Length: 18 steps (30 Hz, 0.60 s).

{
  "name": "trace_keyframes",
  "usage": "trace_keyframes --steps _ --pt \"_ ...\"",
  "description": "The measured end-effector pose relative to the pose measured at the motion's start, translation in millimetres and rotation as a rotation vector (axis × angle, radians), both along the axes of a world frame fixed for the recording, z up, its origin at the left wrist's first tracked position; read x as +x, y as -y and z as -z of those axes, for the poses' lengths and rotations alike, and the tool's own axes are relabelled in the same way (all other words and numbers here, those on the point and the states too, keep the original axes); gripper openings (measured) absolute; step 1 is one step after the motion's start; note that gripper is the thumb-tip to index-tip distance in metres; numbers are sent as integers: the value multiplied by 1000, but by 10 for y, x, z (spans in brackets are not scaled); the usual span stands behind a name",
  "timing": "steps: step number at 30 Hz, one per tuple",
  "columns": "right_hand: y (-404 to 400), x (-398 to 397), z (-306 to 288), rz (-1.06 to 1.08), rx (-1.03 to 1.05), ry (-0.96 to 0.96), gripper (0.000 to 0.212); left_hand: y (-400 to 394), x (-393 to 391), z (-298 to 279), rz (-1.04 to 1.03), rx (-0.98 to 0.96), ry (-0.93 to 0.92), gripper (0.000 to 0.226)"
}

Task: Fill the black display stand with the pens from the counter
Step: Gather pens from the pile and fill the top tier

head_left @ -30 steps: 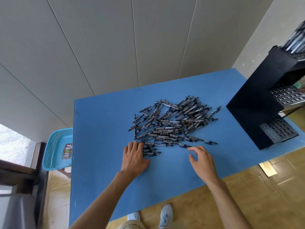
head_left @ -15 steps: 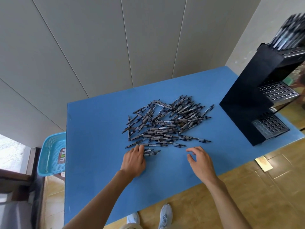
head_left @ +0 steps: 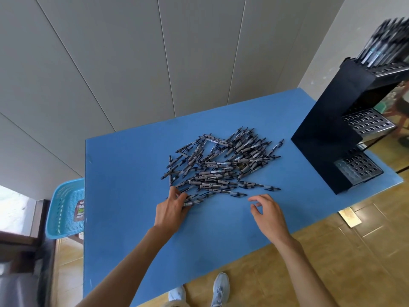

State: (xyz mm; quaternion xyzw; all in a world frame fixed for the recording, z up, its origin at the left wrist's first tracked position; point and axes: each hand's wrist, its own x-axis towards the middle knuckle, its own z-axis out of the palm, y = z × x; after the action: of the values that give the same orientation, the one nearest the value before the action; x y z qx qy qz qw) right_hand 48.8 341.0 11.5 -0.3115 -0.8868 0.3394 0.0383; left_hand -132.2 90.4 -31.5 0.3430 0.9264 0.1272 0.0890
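Leftmost, a blue basket [head_left: 66, 209] sits beside the blue counter [head_left: 132, 218]. Next, the left hand [head_left: 171, 209] lies on the near edge of the pen pile [head_left: 221, 165], fingers spread over a few pens (whether it grips any, I cannot tell). To its right the right hand [head_left: 269, 214] hovers with fingers loosely curled, holding nothing. Far right stands the black display stand [head_left: 327, 134], its top tier already holding pens.

Pens [head_left: 223, 165] heaped mid-bench [head_left: 132, 218]. Display stand [head_left: 332, 134] at right edge. Basket [head_left: 64, 209] left of bench. Both hands at heap's near side, left hand [head_left: 171, 209] touching pens, right hand [head_left: 269, 212] apart.
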Motion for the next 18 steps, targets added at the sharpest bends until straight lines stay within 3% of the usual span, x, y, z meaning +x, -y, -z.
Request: trace_keyframes --steps 7,12,18 --pt "47 -69 -7 -28 6 7 19 106 -124 -141 -60 -95 -24 31" --pt "48 -133 -46 -37 11 8 19 98 -207 -283 46 -246 -39 38" --pt "141 -230 -60 -51 21 -2 18 -57 -322 -517 114 -419 -15 19"
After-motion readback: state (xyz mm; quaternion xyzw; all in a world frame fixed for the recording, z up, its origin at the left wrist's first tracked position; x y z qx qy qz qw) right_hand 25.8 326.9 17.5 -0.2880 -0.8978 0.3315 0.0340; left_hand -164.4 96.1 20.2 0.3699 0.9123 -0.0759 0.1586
